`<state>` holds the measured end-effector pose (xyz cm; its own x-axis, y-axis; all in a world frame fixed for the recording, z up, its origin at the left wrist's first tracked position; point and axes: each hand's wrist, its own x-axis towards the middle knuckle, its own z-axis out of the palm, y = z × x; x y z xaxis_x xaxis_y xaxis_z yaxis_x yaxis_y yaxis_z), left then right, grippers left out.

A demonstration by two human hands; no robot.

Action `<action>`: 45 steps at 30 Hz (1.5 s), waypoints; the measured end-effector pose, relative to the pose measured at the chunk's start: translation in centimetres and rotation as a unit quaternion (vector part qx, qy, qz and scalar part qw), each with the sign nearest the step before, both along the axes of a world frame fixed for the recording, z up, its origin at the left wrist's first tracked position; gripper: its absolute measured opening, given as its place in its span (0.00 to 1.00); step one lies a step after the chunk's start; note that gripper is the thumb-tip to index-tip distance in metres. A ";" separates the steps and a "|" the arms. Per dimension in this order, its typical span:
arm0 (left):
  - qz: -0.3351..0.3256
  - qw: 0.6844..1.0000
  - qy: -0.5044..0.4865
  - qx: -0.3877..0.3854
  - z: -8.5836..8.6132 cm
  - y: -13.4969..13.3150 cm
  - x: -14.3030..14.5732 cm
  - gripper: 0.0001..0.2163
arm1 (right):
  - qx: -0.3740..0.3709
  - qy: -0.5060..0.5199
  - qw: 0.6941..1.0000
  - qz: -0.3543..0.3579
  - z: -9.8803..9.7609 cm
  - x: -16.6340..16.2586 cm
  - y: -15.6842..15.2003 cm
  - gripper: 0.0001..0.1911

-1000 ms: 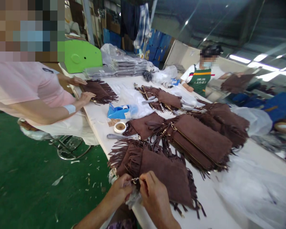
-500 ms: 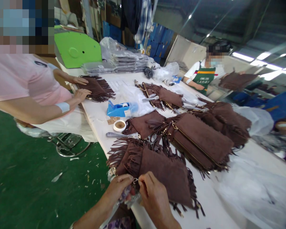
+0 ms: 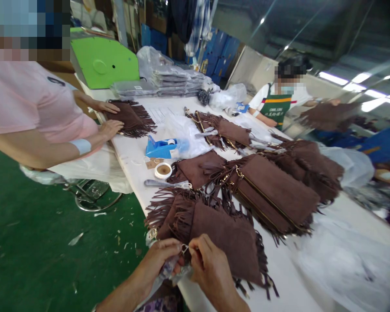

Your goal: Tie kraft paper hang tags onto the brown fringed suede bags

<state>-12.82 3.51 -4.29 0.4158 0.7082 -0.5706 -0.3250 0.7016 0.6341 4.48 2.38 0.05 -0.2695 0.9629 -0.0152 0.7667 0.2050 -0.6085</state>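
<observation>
At the table's near edge, my left hand (image 3: 160, 260) is closed around a plastic-wrapped strap (image 3: 169, 265), with a small metal clasp (image 3: 184, 248) at its end. My right hand (image 3: 212, 265) pinches the other side of that clasp between thumb and forefinger; its exact shape is too small to tell. Just beyond both hands lies a brown fringed suede bag (image 3: 225, 234). Another brown bag (image 3: 276, 182) with gold zips rests behind it, and a smaller brown piece (image 3: 199, 167) sits to its left. A grey wrapped strap (image 3: 164, 184) lies near the left edge.
A blue tape dispenser (image 3: 160, 147) and a small round tub (image 3: 163, 170) stand on the white table (image 3: 130, 167). Clear plastic (image 3: 351, 255) covers the right side. One co-worker's hands (image 3: 112, 128) press a fringed bag at left; another person (image 3: 276, 102) holds brown material across the table.
My hands stay almost in place at the clasp, which has tilted slightly. The co-worker across the table has shifted the brown material, raising a hand at its top edge.
</observation>
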 end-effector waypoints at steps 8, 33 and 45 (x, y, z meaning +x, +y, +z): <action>0.007 1.000 -0.008 -0.004 0.5 0.3 0.1 0.11 | -0.033 0.091 0.995 -0.021 0.8 -0.9 0.9 0.06; -0.006 1.000 -0.019 0.008 -0.4 0.4 -0.3 0.12 | -0.074 -0.008 0.997 -0.026 0.8 -0.6 1.8 0.08; 0.019 1.000 0.001 -0.010 -0.8 0.4 -0.3 0.17 | -0.068 -0.051 0.996 -0.013 0.4 -1.2 1.7 0.08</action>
